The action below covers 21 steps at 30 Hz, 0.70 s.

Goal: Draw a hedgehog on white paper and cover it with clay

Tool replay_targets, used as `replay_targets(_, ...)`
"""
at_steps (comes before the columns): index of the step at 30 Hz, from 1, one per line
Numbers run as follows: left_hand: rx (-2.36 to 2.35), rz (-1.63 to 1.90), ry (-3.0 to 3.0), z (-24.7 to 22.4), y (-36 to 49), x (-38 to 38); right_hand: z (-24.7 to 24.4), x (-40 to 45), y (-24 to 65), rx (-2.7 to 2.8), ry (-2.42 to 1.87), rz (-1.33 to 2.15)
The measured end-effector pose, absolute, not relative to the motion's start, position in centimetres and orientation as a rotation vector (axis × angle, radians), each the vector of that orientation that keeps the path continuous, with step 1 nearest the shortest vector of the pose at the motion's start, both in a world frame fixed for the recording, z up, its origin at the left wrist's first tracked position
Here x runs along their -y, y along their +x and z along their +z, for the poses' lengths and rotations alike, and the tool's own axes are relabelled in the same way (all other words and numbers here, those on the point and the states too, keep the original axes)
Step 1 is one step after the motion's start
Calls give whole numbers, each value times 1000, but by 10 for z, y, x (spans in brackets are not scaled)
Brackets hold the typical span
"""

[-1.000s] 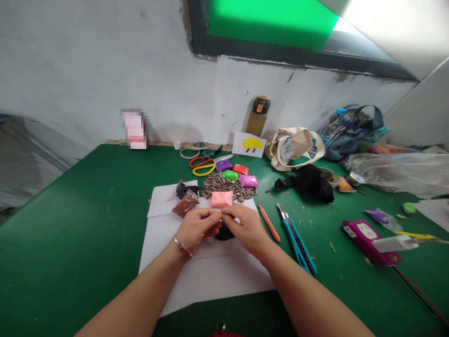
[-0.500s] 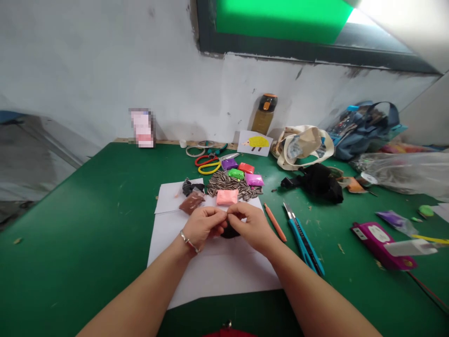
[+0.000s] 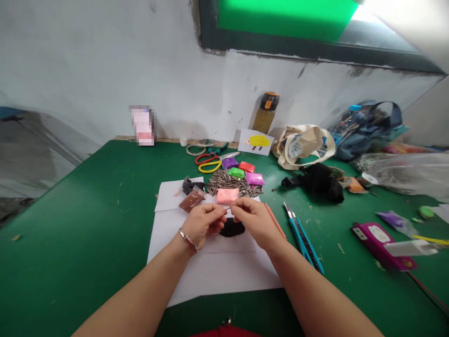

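My left hand (image 3: 206,220) and my right hand (image 3: 254,220) meet over the white paper (image 3: 217,267), fingertips pinched. Between them is a small thin sliver (image 3: 228,208), too small to name surely; it resembles a sunflower seed. Below the fingers a black oval of clay (image 3: 232,228) lies flat on the paper. Just beyond are a salmon-pink clay packet (image 3: 227,196) and a heap of sunflower seeds (image 3: 219,180). A brown clay packet (image 3: 192,200) and a black bag (image 3: 192,186) lie by my left hand.
Right of the paper lie an orange clay tool (image 3: 275,220) and a blue utility knife (image 3: 303,238), blade out. Scissors (image 3: 210,164), several coloured clay packets (image 3: 255,179) and a hedgehog picture (image 3: 256,142) stand farther back. A magenta glue-gun-like device (image 3: 384,245) is at right.
My hands have drawn slightly apart, so the thin sliver between the fingertips and more of the black clay oval show. My right hand has shifted a little right and up.
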State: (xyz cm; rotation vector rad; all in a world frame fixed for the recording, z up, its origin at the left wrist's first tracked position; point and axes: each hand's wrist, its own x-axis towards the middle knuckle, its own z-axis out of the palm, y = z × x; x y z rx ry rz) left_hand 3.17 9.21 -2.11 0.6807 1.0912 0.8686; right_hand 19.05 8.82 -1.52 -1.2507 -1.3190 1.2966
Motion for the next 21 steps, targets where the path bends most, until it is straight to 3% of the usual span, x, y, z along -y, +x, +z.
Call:
replay_targets(12,-1041,907,599,-23,29,-93,-21,-92,196,777,-962,1826)
replay_targets(21,-1037,915,624,-25,30,-93,-19,-90,193,946,-1030,1728)
